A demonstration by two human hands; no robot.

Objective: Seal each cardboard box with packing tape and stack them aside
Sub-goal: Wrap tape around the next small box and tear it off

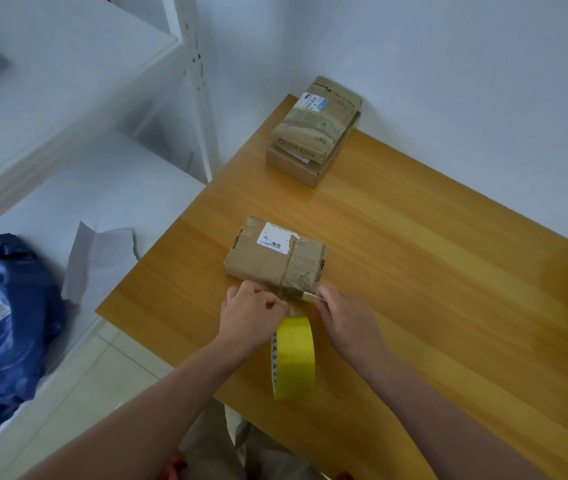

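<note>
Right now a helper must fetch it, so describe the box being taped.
On the wooden table, look just beyond the yellow tape roll. The cardboard box there lies alone, mid-table, unlike the two stacked boxes by the far wall.

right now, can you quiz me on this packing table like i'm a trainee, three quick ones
1. True or false: the yellow tape roll lies flat on top of the near box.
2. How many boxes make up the stack at the table's far corner?
3. The left hand and right hand hold between them: A scissors, B a tape strip, C a pen.
Key: 1 false, it stands on edge; 2 two; 3 B.
</note>
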